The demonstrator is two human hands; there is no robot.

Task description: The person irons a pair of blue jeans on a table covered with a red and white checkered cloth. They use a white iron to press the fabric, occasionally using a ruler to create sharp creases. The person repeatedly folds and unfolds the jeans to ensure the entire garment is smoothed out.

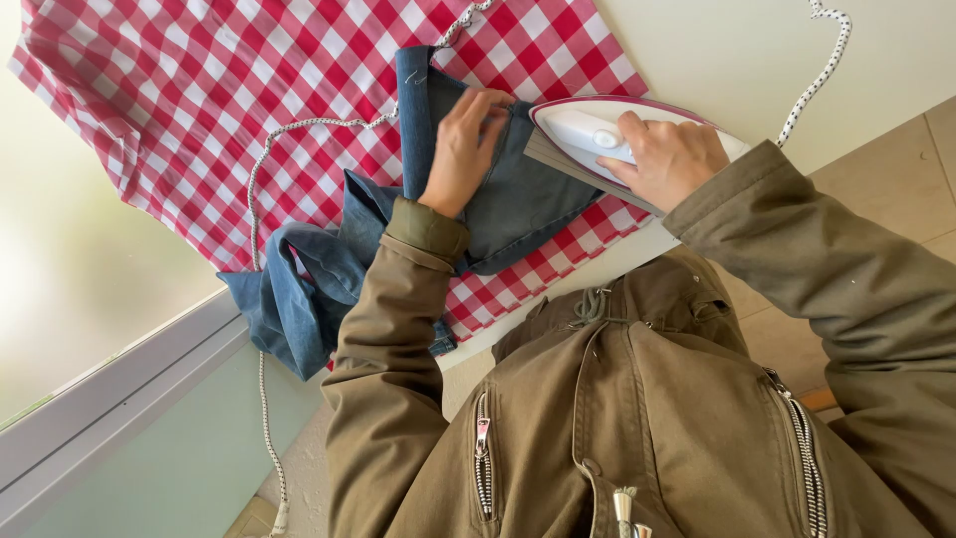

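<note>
A pair of blue jeans [518, 194] lies on a red-and-white checked cloth [219, 90] covering a board. My left hand [463, 149] presses flat on the denim, fingers bent at the fabric's edge beside the iron. My right hand [665, 157] grips the handle of a white and magenta steam iron [588, 130], whose grey soleplate rests tilted on the jeans. Both arms wear olive-brown jacket sleeves.
The iron's speckled cord [299, 125] loops across the cloth and drops to the floor on the left; another stretch of the cord [822, 60] runs at the upper right. Part of the jeans hangs bunched off the board's edge [294, 289]. A window frame [119, 389] lies left; tiled floor [896, 169] right.
</note>
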